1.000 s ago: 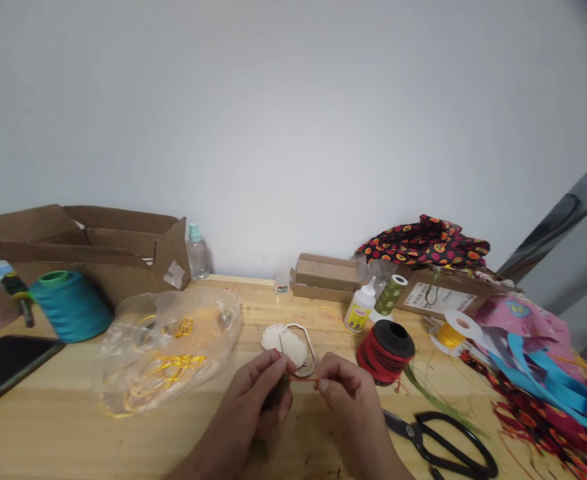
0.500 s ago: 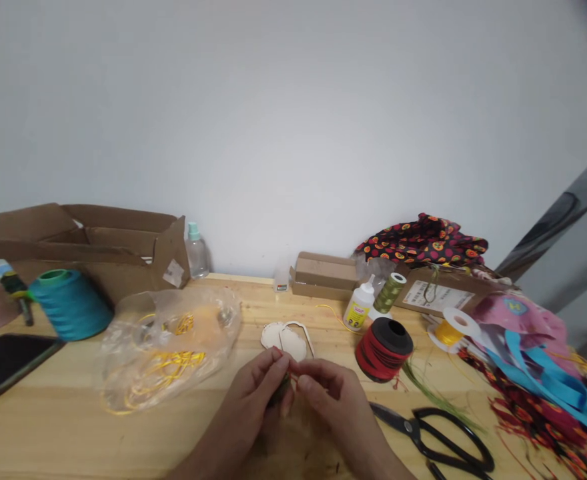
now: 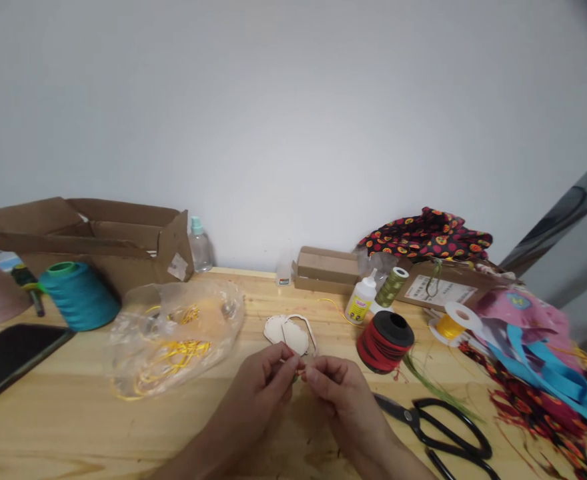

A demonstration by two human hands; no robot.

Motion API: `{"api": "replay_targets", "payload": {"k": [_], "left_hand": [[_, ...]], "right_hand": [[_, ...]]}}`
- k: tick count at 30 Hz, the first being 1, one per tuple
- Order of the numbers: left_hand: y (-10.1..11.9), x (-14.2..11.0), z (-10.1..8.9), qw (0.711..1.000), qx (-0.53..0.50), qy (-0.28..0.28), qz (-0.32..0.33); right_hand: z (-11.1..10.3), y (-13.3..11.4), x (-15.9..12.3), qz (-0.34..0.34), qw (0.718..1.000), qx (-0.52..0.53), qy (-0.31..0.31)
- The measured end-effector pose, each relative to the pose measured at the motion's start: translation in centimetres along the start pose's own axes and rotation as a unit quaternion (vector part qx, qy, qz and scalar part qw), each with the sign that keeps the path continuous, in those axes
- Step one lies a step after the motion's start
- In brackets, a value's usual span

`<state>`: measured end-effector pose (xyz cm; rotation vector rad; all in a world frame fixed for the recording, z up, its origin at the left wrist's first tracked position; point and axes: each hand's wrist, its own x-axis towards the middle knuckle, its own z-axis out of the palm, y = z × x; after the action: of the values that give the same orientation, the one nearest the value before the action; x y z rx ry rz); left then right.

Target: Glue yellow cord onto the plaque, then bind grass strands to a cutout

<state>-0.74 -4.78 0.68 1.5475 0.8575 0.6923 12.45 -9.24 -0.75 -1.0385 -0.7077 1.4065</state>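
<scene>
Wooden cutouts (image 3: 288,335) lie just past both hands (image 3: 261,393) (image 3: 343,400).

**We count what's on the bench**

We count one bare left hand (image 3: 259,393) and one bare right hand (image 3: 341,400). We find two pale wooden oval cutouts (image 3: 275,329) and one thin wooden oval frame (image 3: 307,319). We see four spools: one teal cone of thread (image 3: 79,298), one red-and-black spool (image 3: 385,341), one olive-green spool (image 3: 391,287) and one yellow spool on a white reel (image 3: 450,327). We also count one pair of black-handled scissors (image 3: 436,427), one white glue bottle (image 3: 361,301), one clear plastic bottle (image 3: 201,250), one clear plastic bag of yellow cord (image 3: 173,340), one open brown cardboard box (image 3: 113,243) and one black phone (image 3: 13,357).
</scene>
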Motion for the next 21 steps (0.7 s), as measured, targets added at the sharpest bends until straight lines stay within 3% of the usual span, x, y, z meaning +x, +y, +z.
{"api": "replay_targets", "payload": {"k": [7, 10, 14, 17, 21], "left_hand": [[0.6, -0.3, -0.1, 0.999, 0.045, 0.007, 0.020], [0.9, -0.4, 0.0, 0.998, 0.059, 0.025, 0.013], [0.9, -0.3, 0.2, 0.998, 0.055, 0.032, 0.004], [0.4, 0.0, 0.0, 0.999, 0.027, 0.038, -0.003], [-0.1, 0.3, -0.3, 0.990, -0.126, 0.012, -0.061]], "right_hand": [[0.0, -0.1, 0.1, 0.031, 0.999, 0.012, 0.010], [0.1, -0.5, -0.1, -0.068, 0.995, -0.074, -0.016], [0.2, -0.8, -0.6, -0.221, 0.946, -0.235, -0.034], [0.3, -0.8, -0.7, -0.253, 0.917, -0.308, -0.025], [0.2, -0.9, -0.3, -0.245, 0.913, -0.327, -0.016]]}}
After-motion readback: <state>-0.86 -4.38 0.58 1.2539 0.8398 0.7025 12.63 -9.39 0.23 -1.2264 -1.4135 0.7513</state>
